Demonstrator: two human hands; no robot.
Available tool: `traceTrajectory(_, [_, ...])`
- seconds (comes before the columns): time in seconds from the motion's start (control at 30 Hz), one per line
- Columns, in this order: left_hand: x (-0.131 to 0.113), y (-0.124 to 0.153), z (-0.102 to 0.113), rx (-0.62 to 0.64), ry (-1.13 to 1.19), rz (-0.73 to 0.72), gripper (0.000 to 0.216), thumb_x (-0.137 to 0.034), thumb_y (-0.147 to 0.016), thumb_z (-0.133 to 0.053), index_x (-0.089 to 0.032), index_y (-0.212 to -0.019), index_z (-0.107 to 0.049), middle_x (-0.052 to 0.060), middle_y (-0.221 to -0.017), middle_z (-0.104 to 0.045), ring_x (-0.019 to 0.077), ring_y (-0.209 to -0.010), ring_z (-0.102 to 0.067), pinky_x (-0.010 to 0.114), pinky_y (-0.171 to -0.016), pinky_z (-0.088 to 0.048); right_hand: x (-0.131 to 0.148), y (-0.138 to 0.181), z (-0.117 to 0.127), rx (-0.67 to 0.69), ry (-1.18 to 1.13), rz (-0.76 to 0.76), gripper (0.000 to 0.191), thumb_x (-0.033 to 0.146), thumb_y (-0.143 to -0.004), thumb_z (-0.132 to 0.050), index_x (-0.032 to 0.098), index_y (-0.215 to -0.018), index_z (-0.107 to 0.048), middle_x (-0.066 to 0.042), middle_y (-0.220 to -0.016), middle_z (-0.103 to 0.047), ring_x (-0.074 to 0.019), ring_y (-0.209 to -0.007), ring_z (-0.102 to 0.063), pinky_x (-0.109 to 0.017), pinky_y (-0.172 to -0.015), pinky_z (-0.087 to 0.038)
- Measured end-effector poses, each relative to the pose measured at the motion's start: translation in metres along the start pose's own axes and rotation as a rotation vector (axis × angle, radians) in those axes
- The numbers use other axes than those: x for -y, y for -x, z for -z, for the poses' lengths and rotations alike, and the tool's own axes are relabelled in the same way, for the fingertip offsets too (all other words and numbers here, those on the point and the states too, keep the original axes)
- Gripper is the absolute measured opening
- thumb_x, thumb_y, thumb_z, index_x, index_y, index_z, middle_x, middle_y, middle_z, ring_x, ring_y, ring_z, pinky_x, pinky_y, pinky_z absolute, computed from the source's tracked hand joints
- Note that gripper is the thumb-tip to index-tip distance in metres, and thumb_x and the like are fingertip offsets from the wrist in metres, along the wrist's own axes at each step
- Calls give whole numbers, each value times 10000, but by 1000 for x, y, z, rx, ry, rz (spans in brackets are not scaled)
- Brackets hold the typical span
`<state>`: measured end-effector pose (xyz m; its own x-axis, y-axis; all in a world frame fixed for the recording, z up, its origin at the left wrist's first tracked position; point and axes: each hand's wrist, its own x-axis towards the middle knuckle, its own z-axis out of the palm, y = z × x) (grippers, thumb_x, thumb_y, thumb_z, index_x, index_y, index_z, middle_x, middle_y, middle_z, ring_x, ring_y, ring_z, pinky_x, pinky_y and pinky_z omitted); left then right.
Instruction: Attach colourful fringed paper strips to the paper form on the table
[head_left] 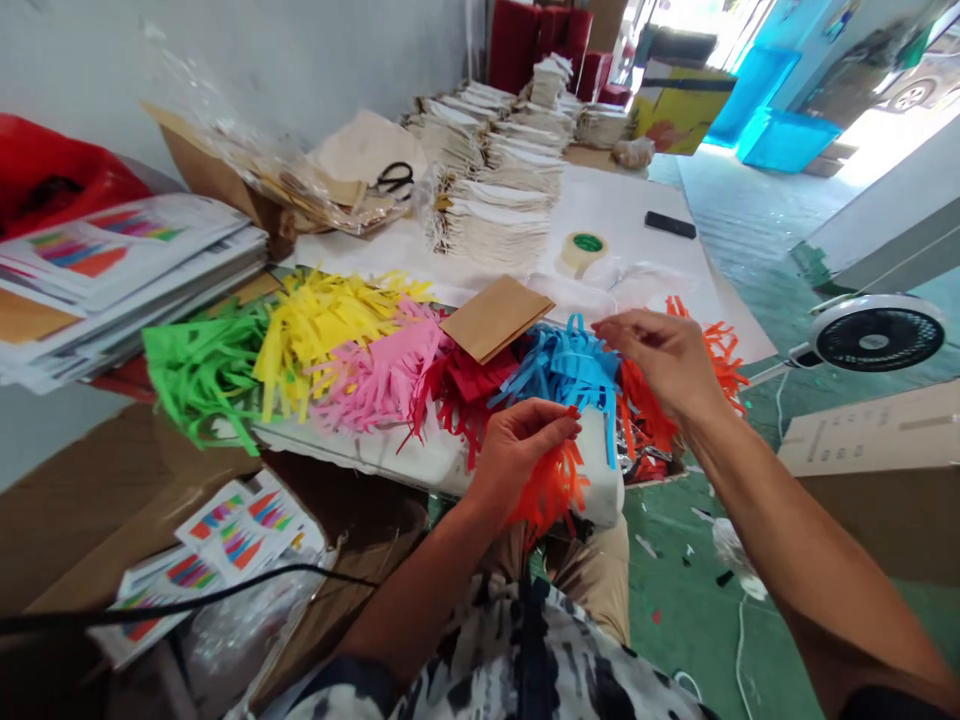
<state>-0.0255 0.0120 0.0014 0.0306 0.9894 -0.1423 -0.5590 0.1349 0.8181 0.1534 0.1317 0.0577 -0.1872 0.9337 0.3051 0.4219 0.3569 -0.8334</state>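
My left hand (521, 450), at the table's front edge, pinches the top of an orange tissue-paper tassel (553, 490) whose fringed strips hang below the fingers. My right hand (664, 362) is closed, thumb against fingers, at the right end of the blue tassels (570, 362). What its fingertips hold, if anything, is too small to make out. More orange tassels (646, 405) lie beneath and behind the right hand. Leftward along the edge run dark red tassels (457, 395), pink tassels (382, 365), yellow tassels (322, 325) and green tassels (202, 370). A folded brown paper piece (496, 318) rests on the red ones.
Behind the tassels are stacked off-white bundles (499, 215), a tape roll (585, 250), a black phone (670, 225) and scissors (395, 180). Printed sheets (127, 260) are piled at left. An open carton (315, 500) stands below, and a small fan (874, 335) at right.
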Motion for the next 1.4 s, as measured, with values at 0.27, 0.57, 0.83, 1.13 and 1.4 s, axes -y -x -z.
traceTrajectory(0.27, [4, 37, -27, 68, 36, -27, 225, -367, -774, -927, -207, -890, -819, 8, -838, -777, 122, -760, -694, 248, -761, -538, 37, 126, -13, -50, -437, -165, 181, 474, -868, -820, 314, -942, -860, -44, -990, -785, -218, -921, -715, -364, -810, -586])
traceTrajectory(0.57, [10, 56, -44, 102, -45, -64, 229, -364, -794, -913, -183, -891, -811, 19, -843, -786, 128, -777, -704, 244, -772, -538, 38, 159, -11, -180, -630, -190, 150, 460, -867, -832, 335, -942, -866, -37, -1010, -781, -208, -982, -712, -365, -899, -585])
traceTrajectory(0.83, [17, 61, -52, 133, -81, -87, 243, -370, -783, -921, -176, -877, -810, 20, -831, -782, 134, -777, -703, 256, -782, -549, 33, 173, -8, -237, -579, -77, 113, 323, -923, -800, 360, -1013, -859, -11, -1026, -769, -159, -1004, -680, -297, -883, -546])
traceTrajectory(1.13, [20, 63, -54, 145, -241, -229, 166, -338, -831, -886, -196, -897, -831, 14, -844, -772, 121, -781, -675, 231, -750, -530, 27, 180, -6, -278, -589, -85, 91, 329, -926, -798, 335, -993, -859, -13, -985, -745, -154, -959, -660, -293, -852, -523])
traceTrajectory(1.4, [30, 59, -53, 174, -370, -457, 95, -286, -904, -818, -229, -978, -837, 29, -909, -785, 142, -836, -704, 265, -792, -542, 28, 183, -9, -343, -639, -112, 81, 387, -902, -816, 327, -941, -856, -19, -968, -738, -165, -917, -664, -307, -816, -530])
